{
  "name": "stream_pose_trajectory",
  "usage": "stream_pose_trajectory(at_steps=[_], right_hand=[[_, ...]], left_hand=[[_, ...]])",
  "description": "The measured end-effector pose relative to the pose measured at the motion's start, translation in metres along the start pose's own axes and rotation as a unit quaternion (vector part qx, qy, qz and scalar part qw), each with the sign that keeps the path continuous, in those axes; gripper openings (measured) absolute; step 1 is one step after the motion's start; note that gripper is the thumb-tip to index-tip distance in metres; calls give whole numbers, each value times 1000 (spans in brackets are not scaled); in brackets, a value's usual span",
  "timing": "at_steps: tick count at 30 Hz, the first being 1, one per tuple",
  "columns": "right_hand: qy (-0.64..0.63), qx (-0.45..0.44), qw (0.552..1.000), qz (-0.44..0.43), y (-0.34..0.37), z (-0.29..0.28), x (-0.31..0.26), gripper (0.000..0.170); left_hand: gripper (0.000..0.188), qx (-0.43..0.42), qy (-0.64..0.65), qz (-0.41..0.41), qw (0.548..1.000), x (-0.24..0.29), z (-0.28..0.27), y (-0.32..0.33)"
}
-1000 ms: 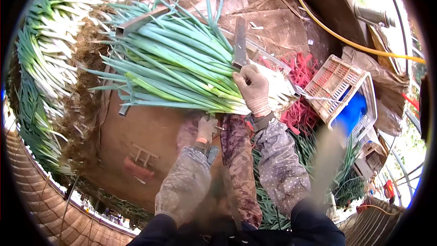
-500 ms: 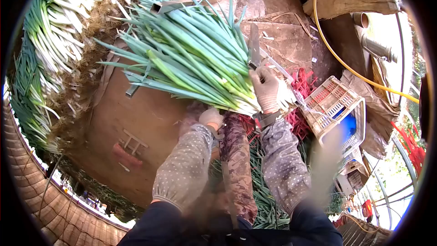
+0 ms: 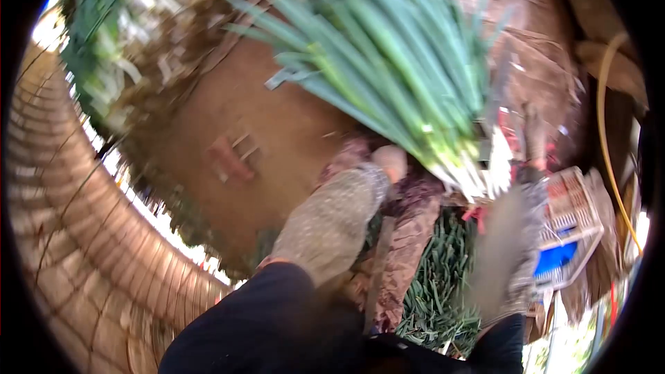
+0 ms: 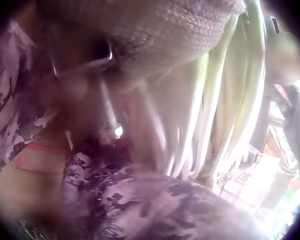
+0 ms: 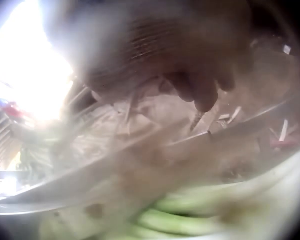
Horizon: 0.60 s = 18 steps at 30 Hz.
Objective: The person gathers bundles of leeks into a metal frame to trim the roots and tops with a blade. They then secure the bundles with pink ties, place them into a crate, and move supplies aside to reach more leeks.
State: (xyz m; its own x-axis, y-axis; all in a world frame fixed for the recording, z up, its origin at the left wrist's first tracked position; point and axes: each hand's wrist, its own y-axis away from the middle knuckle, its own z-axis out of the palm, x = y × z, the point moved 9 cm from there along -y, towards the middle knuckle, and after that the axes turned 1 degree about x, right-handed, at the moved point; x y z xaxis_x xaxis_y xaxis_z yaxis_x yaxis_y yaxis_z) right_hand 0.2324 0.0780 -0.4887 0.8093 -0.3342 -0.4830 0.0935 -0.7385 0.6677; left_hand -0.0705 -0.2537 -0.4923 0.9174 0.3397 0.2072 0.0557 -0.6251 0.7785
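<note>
- Slatted crate (image 3: 569,197) sat at right, something blue (image 3: 554,258) in it; couldn't make out what.
- Green onion bundle (image 3: 388,62) lay in front of the person, leaf tips cut off up top in head view.
- Left hand (image 3: 391,161) was at the bundle's near edge, fingers hidden; can't tell grip.
- Right hand (image 3: 535,135) was blurred, near the white ends; can't tell grip.

My left arm (image 3: 329,225), grey speckled cloth oversleeve below a dark navy sleeve (image 3: 242,315), slants forward across me. My left hand (image 3: 391,161), pale knitted glove, looks rounded; fingers hidden. My right arm (image 3: 530,225), matching grey oversleeve, reaches out to my right. My gloved right hand (image 3: 535,140) is blurred, but its fingers (image 5: 206,95) seem to hang loosely downward.
</note>
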Motion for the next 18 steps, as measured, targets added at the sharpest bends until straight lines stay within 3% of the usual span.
stream_pose_trajectory(at_steps=[1,3,5,7,9,10,11,12,14,18], right_hand=[[-3,-81,996,25,-36,25,35,54],[-209,-133,965,83,-56,72,25,65],[-384,-167,896,147,-81,100,20,78],[-494,-220,815,209,-60,116,9,85],[-386,-126,888,215,-22,86,-63,84],[-364,-122,909,160,-32,87,-51,79],[-341,-113,927,106,-40,88,-39,74],[-359,-163,911,123,-48,101,-27,87],[-372,-156,904,143,-45,108,-22,88],[-369,-114,918,93,-32,104,-42,85]], left_hand=[[16,-40,20,-47,998,5,-11,3],[14,-90,50,-114,988,17,-60,11],[16,-106,63,-125,985,14,-75,2],[17,-139,68,-147,977,2,-52,3],[16,-131,88,-160,974,-5,-30,-3],[20,-165,102,-148,970,-10,-29,-2],[24,-145,99,-150,973,-15,-22,-5],[24,-153,133,-178,963,-24,-26,-1],[23,-165,206,-229,937,-36,-34,9],[27,-214,364,-202,884,-47,19,-3]])
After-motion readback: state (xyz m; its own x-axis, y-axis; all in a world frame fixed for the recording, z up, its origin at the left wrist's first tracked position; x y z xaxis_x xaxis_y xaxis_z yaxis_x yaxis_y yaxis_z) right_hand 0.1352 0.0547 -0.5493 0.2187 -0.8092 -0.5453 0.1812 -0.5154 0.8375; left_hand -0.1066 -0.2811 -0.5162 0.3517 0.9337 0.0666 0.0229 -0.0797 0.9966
